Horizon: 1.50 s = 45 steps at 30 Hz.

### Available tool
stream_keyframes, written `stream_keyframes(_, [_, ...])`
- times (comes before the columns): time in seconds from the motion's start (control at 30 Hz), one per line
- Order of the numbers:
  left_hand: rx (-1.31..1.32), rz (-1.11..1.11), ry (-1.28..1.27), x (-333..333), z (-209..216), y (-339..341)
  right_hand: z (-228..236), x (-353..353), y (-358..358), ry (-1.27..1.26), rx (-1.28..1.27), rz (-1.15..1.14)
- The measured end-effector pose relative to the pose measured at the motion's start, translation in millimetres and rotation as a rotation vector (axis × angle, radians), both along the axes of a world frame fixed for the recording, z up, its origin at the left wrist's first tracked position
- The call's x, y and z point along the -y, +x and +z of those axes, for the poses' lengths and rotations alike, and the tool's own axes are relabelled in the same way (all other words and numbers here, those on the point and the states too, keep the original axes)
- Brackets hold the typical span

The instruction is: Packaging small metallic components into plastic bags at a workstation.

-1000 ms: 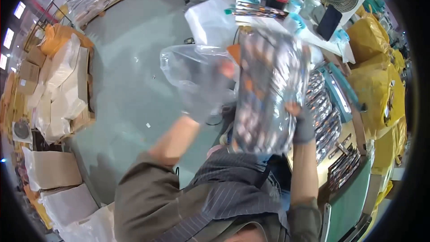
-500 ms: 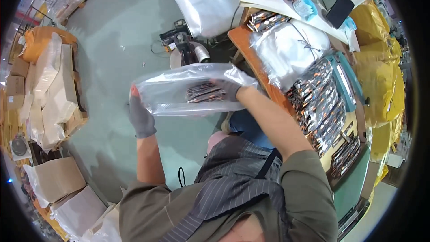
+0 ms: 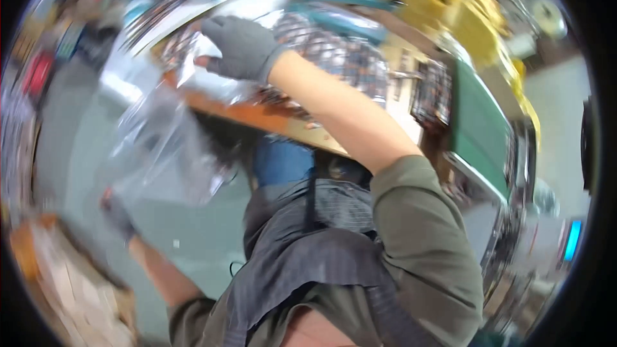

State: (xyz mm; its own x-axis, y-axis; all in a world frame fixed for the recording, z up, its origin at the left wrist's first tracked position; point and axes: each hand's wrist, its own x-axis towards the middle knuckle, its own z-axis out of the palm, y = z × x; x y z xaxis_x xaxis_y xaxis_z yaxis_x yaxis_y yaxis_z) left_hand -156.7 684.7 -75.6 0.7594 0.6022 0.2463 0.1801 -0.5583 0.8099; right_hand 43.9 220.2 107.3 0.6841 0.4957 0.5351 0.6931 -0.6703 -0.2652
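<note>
Clear bag point(image 3: 164, 148) blurred; I cannot tell whether left fingers point(image 3: 110, 202) or right fingers point(image 3: 222, 24) grip.

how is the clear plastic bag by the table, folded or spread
Spread: the clear plastic bag fans out loosely beside the table, grey floor showing through. Blur hides whether it's open.
</note>
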Motion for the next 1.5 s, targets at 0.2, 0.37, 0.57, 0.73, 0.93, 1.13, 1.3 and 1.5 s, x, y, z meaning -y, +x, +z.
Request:
stream_keyframes(0.2, [0.25,0.043,0.112,211,146,73,-35,337,-49,-0.126,-0.414,-1.093])
stream_keyframes(0.37, [0.243,-1.054,-0.176,494,172,104,-96,484,-134,0.225,-0.496,-1.684])
stream_keyframes(0.57, [-0.18,-1.336,0.451,766,93,192,-102,483,-133,0.545,-0.648,-1.649])
stream_keyframes(0.73, [-0.549,-1.237,-0.323,840,35,179,-84,452,-134,0.551,-0.737,-1.478])
stream_keyframes(0.93, [-0.756,-1.266,-0.879,795,54,154,-116,443,-150,1.845,-0.855,-0.432])
stream_keyframes(1.13, [-0.264,-1.819,-0.903,742,144,115,-28,391,-204,1.493,-0.235,-0.366])
stream_keyframes(1.3, [-0.432,-2.021,-0.484,709,146,106,1,369,-232,1.31,-0.338,-0.252])
stream_keyframes(1.5, [-0.388,-2.05,-0.74,637,191,66,39,272,-246,1.276,-0.369,-0.692])
